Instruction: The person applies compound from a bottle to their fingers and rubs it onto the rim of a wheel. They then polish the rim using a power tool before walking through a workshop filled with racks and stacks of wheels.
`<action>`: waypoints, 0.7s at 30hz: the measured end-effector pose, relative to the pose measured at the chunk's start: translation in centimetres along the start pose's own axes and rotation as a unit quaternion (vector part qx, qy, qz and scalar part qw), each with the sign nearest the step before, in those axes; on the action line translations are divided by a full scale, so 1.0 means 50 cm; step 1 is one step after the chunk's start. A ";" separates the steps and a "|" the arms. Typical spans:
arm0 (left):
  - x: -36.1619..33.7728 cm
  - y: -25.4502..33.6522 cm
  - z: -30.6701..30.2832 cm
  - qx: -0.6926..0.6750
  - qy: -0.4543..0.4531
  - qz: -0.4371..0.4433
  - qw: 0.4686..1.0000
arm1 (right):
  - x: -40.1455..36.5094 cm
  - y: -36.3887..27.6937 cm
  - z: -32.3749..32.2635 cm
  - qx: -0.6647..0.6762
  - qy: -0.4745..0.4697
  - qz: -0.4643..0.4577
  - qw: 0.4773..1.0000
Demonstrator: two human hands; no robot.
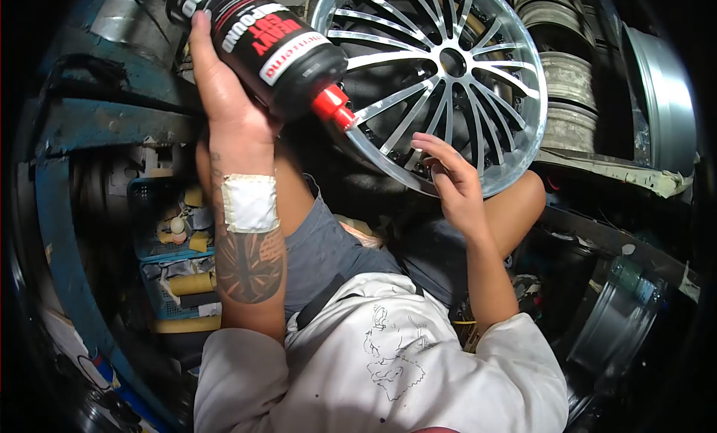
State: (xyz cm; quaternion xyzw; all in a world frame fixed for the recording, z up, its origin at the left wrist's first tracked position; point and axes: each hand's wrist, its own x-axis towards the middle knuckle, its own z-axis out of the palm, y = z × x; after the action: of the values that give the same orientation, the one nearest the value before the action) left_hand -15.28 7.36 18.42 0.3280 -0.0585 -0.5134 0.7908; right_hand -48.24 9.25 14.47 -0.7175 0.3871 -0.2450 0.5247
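Note:
My left hand [230, 97] grips a black bottle of heavy cut compound [258, 41], tilted so that its red nozzle [334, 106] points down and right. In this view the nozzle tip overlaps the near left edge of a silver multi-spoke wheel rim [525, 127]. The rim's spoked face is turned up toward me, just beyond my knees. My right hand [457, 180] holds nothing; its slightly bent fingers hover at the near edge of the rim. A white patch is wrapped on my left wrist.
On the left stand a blue metal frame [63, 209] and blue baskets [153, 280] with yellowish rolls and scraps. Stacked wheel barrels [565, 82] fill a shelf at right, beside a large silver rim [657, 97]. Another rim [616, 325] lies lower right.

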 end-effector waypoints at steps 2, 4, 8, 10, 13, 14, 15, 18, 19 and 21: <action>0.003 -0.003 -0.001 -0.012 0.003 -0.023 1.000 | 0.018 -0.012 -0.022 -0.254 -0.030 -0.051 0.966; 0.009 -0.003 0.008 -0.010 0.004 -0.019 1.000 | 0.040 -0.025 -0.025 -0.374 -0.065 -0.088 0.921; 0.033 -0.007 0.036 -0.005 -0.009 0.012 1.000 | 0.083 -0.020 -0.027 -0.495 -0.116 -0.159 0.846; 0.035 -0.020 0.075 -0.005 0.000 0.061 0.998 | 0.099 -0.012 -0.029 -0.544 -0.135 -0.202 0.803; 0.048 -0.030 0.096 -0.071 -0.021 0.038 0.997 | 0.114 0.001 -0.028 -0.626 -0.175 -0.247 0.719; 0.055 -0.034 0.092 -0.069 -0.029 0.016 0.997 | 0.123 -0.002 -0.031 -0.659 -0.174 -0.238 0.692; 0.059 -0.037 0.091 -0.067 -0.037 -0.006 0.997 | 0.133 -0.004 -0.032 -0.675 -0.161 -0.221 0.686; 0.066 -0.059 0.111 -0.100 -0.013 -0.015 0.995 | 0.145 -0.020 -0.048 -0.660 -0.136 -0.203 0.711; 0.082 -0.060 0.104 -0.098 -0.026 -0.038 0.994 | 0.143 -0.026 -0.052 -0.629 -0.161 -0.200 0.733; 0.093 -0.071 0.108 -0.106 -0.060 -0.043 0.992 | 0.120 -0.016 -0.051 -0.589 -0.181 -0.203 0.762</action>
State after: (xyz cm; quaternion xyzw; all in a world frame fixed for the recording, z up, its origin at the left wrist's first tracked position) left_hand -18.18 0.03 19.45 0.2134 -0.0365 -0.5688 0.7935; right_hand -46.45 3.06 15.74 -0.9779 0.1989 0.0646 -0.0025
